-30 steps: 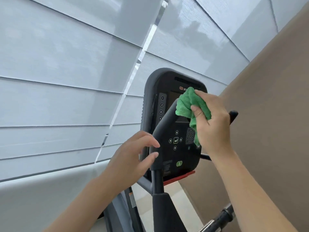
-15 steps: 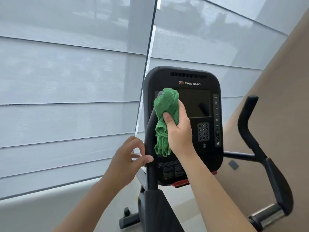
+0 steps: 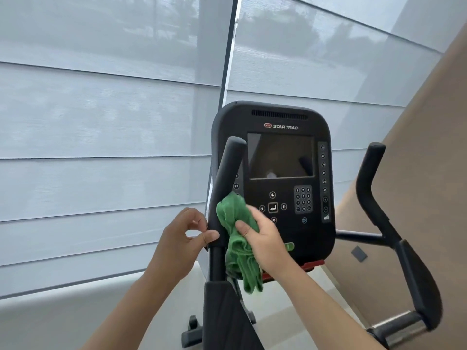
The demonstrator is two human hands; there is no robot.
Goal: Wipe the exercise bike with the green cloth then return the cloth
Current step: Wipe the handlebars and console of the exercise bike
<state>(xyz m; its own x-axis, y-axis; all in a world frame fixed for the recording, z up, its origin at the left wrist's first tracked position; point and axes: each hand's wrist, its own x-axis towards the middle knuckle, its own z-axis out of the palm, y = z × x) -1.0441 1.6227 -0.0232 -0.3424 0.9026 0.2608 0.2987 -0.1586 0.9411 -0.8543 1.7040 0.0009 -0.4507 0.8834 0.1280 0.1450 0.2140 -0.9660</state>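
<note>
The exercise bike's black console (image 3: 275, 127) stands in front of me, its dark screen and keypad facing me. My right hand (image 3: 267, 242) grips the bunched green cloth (image 3: 231, 213) and holds it against the lower part of the left handlebar (image 3: 227, 170), over the console's lower left corner. The cloth's loose end hangs down below my hand. My left hand (image 3: 180, 238) sits just left of that handlebar with curled fingers, its thumb touching the bar. The right handlebar (image 3: 371, 188) rises free at the right.
Pale window blinds (image 3: 101, 122) fill the left and back. A tan wall (image 3: 429, 147) slopes close along the right. The bike's black post (image 3: 222, 314) and base foot (image 3: 192, 334) stand over a light floor below.
My right hand has slid the cloth down from the console's upper left to the lower part of the left handlebar. The screen is now uncovered. My left hand stays beside the bar.
</note>
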